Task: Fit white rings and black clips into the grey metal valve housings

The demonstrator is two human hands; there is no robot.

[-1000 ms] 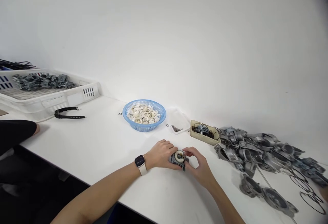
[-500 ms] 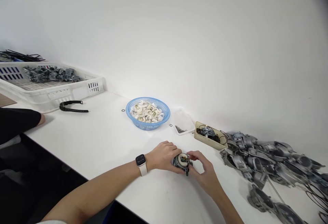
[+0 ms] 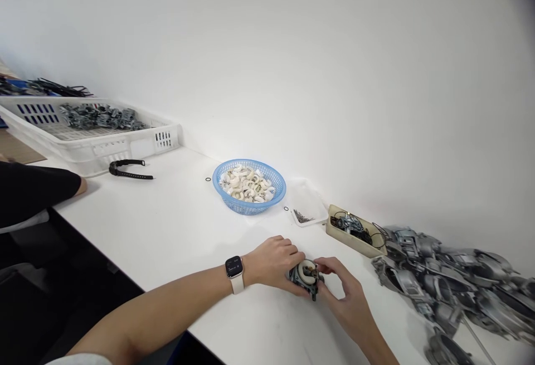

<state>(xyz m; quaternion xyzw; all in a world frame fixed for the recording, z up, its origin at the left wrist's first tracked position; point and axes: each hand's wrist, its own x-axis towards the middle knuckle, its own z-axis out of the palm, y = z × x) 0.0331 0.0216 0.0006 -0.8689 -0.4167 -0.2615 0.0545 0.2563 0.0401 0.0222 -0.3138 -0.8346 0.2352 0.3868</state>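
Note:
A small grey metal part (image 3: 306, 277) with a white ring on top rests on the white table (image 3: 175, 231). My left hand (image 3: 275, 263), a watch on its wrist, is closed round the part's left side. My right hand (image 3: 346, 298) grips its right side, fingertips pinching at the top of the ring. Behind my hands stand a blue basket (image 3: 249, 187) of white rings, a clear tray (image 3: 308, 210) of small dark pieces and a beige box (image 3: 354, 230) of dark parts.
A heap of grey metal housings (image 3: 451, 287) lies at the right. A white crate (image 3: 90, 131) of metal parts stands at the far left, a black strap (image 3: 127, 169) in front of it. Another person's black sleeve (image 3: 35, 192) rests on the left table edge.
The view has shifted, so everything sits further right and lower in the picture. My hands stay on the metal part; the right fingers have shifted slightly on the ring.

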